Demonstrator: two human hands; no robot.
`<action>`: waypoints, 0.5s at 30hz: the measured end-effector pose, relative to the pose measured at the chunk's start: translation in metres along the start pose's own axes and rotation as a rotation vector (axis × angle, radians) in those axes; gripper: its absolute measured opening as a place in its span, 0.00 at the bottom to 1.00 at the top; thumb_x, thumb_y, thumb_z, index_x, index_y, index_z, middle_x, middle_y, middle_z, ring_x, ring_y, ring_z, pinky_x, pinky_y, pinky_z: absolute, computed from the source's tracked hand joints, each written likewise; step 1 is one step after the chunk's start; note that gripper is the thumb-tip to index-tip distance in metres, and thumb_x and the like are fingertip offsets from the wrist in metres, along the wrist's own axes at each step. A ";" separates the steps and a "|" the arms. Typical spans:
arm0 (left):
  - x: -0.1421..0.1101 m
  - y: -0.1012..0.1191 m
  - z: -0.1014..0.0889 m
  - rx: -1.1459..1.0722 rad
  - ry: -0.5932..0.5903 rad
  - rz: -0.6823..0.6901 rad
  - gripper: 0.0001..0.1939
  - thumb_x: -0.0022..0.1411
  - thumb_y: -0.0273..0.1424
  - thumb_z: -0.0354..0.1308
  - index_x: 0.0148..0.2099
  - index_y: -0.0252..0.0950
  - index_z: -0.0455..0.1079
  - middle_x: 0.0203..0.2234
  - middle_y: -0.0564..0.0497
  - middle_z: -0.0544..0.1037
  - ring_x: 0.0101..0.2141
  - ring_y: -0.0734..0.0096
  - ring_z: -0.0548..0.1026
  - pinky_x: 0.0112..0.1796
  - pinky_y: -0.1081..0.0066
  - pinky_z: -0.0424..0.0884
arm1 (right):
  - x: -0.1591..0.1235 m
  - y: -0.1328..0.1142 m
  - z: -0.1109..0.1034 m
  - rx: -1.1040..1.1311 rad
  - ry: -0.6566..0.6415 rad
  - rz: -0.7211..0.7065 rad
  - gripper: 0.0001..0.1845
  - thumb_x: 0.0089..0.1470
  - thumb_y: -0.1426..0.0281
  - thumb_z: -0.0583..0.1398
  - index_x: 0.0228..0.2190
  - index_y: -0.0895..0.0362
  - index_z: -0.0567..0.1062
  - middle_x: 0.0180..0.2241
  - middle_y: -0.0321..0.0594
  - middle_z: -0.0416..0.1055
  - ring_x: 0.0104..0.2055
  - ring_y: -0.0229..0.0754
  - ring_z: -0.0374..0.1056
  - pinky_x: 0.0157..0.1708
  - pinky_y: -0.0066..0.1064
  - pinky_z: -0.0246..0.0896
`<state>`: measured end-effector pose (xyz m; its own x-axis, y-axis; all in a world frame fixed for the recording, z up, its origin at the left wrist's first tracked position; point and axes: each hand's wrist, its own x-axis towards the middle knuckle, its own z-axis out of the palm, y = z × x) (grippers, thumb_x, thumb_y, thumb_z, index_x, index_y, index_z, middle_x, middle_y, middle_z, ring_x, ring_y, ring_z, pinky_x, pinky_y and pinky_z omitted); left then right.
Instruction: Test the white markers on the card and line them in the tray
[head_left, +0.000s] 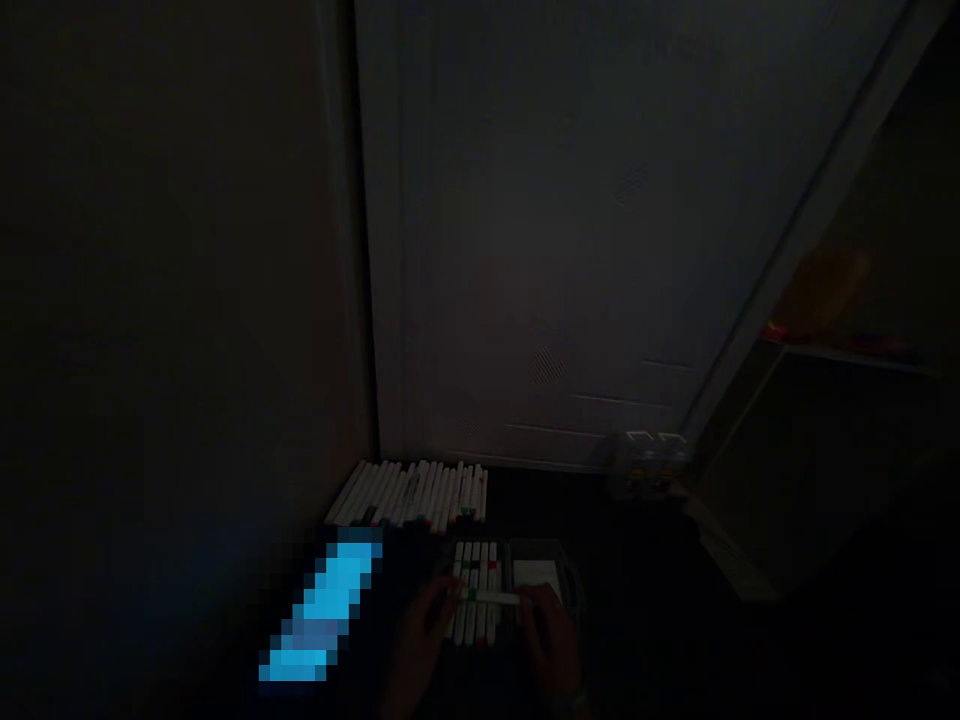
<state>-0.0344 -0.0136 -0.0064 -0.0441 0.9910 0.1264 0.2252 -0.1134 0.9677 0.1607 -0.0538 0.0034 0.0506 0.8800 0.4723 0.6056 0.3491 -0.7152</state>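
Note:
Both my hands pinch a white marker (pixel 496 598) lying crosswise, with a small green band on its barrel. My left hand (pixel 426 622) is closed on its left end and my right hand (pixel 549 628) on its right end. Beneath it stands an open clear plastic case (pixel 536 546). Several white markers (pixel 469 632) lie side by side in its left part, some with green or red bands. In the right part is a white block or stack (pixel 535 572), its kind too dark to make out.
A row of many white markers (pixel 420 492) lies behind the case, against the pale wall panel (pixel 525 250). A bright blue pixelated patch (pixel 322 610) glows at left. Clear containers (pixel 651 465) stand at back right, near a shelf edge (pixel 847 353). The scene is very dark.

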 end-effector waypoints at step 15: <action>-0.001 -0.008 0.000 0.061 0.029 0.031 0.21 0.52 0.48 0.51 0.38 0.37 0.71 0.37 0.46 0.76 0.40 0.61 0.72 0.43 0.64 0.67 | -0.005 0.027 0.017 -0.062 0.101 -0.102 0.12 0.57 0.62 0.49 0.37 0.48 0.70 0.33 0.40 0.72 0.35 0.42 0.70 0.32 0.28 0.67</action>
<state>-0.0364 -0.0137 -0.0147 -0.0643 0.9845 0.1631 0.2858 -0.1384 0.9482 0.1627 -0.0431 -0.0267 0.0638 0.8033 0.5922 0.6596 0.4114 -0.6290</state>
